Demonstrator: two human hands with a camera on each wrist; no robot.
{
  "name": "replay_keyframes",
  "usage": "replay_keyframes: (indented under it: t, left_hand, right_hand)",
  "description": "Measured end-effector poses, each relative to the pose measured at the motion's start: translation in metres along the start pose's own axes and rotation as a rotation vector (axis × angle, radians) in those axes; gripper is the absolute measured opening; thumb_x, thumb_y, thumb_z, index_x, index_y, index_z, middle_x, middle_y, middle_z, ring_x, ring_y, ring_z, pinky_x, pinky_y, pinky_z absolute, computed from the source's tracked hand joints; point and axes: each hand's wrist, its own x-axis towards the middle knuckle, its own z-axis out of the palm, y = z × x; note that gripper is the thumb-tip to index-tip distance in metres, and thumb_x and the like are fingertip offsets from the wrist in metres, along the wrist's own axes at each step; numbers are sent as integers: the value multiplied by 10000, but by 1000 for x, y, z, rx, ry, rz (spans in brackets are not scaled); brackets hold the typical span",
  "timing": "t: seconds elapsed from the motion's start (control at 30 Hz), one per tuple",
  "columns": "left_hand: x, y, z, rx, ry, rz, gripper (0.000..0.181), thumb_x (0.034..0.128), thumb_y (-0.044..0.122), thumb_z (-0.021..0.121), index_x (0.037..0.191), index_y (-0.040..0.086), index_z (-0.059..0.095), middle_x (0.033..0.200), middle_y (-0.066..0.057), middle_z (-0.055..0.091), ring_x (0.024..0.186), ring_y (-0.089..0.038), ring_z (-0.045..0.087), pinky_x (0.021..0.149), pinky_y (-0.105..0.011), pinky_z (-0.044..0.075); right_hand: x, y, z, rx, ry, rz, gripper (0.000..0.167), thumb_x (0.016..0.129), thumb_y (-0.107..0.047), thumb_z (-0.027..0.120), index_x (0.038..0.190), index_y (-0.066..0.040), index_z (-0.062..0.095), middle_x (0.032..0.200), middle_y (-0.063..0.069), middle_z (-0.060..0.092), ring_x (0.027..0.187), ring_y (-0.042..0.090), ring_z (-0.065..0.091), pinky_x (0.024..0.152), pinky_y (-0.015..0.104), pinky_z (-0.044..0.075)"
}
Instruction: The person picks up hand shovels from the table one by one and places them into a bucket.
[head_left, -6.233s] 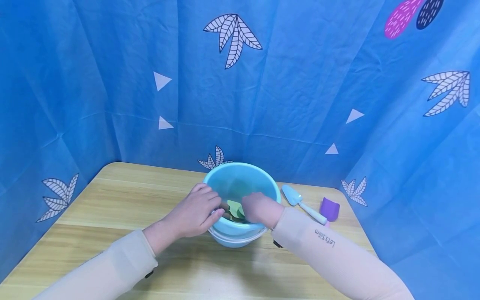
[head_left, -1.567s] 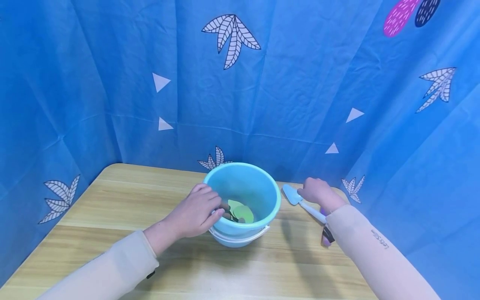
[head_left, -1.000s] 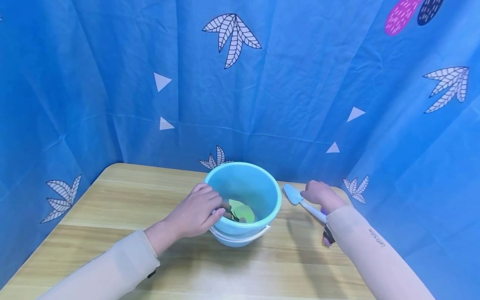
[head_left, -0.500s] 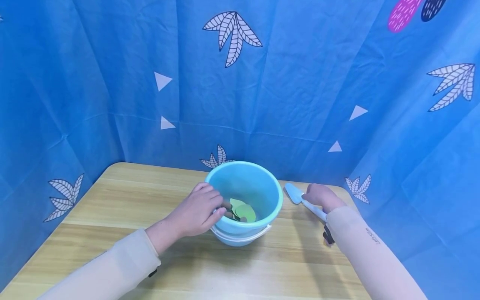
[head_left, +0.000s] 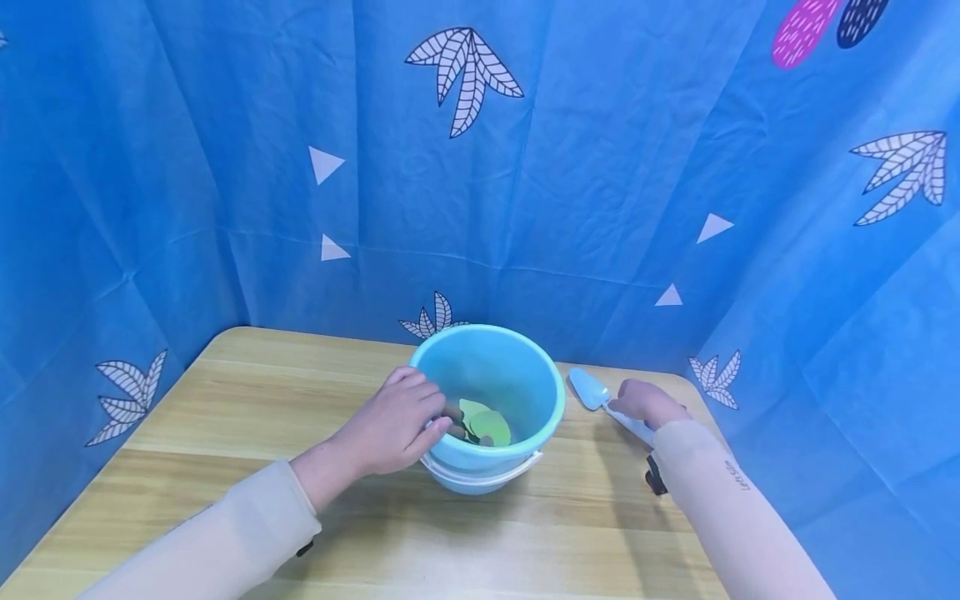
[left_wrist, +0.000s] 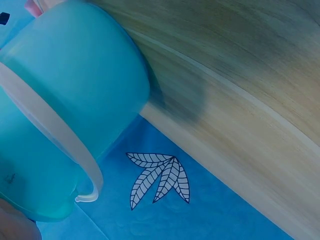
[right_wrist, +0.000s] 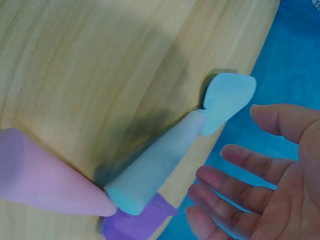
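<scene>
My left hand grips the near left rim of the light blue bucket, its fingertips inside. Green leaf-shaped pieces lie at the bucket's bottom. In the left wrist view the bucket wall and its white handle fill the left side. My right hand hovers over the light blue trowel. In the right wrist view that hand has spread, slightly bent fingers and touches nothing; the trowel's handle lies beside it.
A pink handle and a purple blade lie by the trowel in the right wrist view. The wooden table ends at blue patterned cloth behind and at the sides.
Earlier my right hand was inside the bucket; it moved right to the trowel. Over the last second it has shifted slightly down and right. My left hand has stayed on the rim.
</scene>
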Motion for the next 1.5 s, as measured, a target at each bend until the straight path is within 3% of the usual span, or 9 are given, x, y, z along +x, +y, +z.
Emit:
replay_keyframes:
  t: [0.13, 0.23, 0.53, 0.73, 0.9, 1.23, 1.5]
  left_hand:
    - [0, 0, 0, -1, 0, 0, 238, 1028, 340, 464, 1011, 235, 677, 991, 148, 668, 985, -92, 546, 1040, -410, 334]
    - [1, 0, 1, -2, -2, 0, 239, 1029, 338, 463, 1014, 234, 678, 994, 148, 669, 983, -91, 547, 1040, -409, 333]
    - [0, -1, 1, 0, -10, -1, 252, 1035, 339, 452, 993, 250, 683, 1015, 103, 690, 986, -113, 547, 1036, -413, 330]
    - [0, -1, 2, -4, -5, 3, 248, 1036, 337, 452, 1003, 241, 679, 1011, 92, 693, 986, -114, 549, 1036, -422, 332]
    - [0, -2, 2, -11, -7, -2, 245, 1036, 339, 451, 1023, 244, 676, 1012, 102, 690, 998, -97, 543, 1043, -409, 325]
    - [0, 0, 0, -4, -10, -4, 250, 1039, 345, 448, 1003, 256, 679, 1012, 118, 685, 996, -104, 545, 1043, -404, 326]
    - [0, 0, 0, 15, -15, -3, 256, 1039, 344, 445, 996, 253, 681, 1020, 120, 681, 996, -114, 548, 1046, -417, 331]
  right_hand:
    - [2, 5, 4, -26, -4, 27, 537, 982, -367, 542, 1320, 50, 536, 1313, 273, 563, 1133, 437, 555, 950, 811, 253]
    - [3, 8, 6, -26, -7, 45, 550, 986, -390, 536, 1340, 31, 537, 1340, 269, 553, 1156, 445, 541, 952, 837, 195]
    - [13, 16, 11, -34, 0, 74, 495, 978, -354, 548, 1288, 31, 571, 1260, 240, 603, 980, 339, 571, 939, 777, 282]
    - [14, 19, 15, -35, -1, 73, 414, 965, -341, 564, 1200, -4, 615, 1095, 145, 645, 896, 292, 560, 880, 645, 386]
    - [12, 20, 17, -28, -9, 89, 323, 962, -340, 564, 1105, -61, 643, 953, 89, 620, 852, 276, 551, 799, 548, 403]
    - [22, 21, 28, -53, 7, -8, 178, 904, -178, 565, 891, -24, 654, 775, 70, 569, 710, 221, 511, 709, 367, 431]
    - [25, 22, 33, -45, 42, -15, 113, 868, -109, 602, 899, -10, 648, 776, 83, 585, 691, 228, 525, 691, 365, 453]
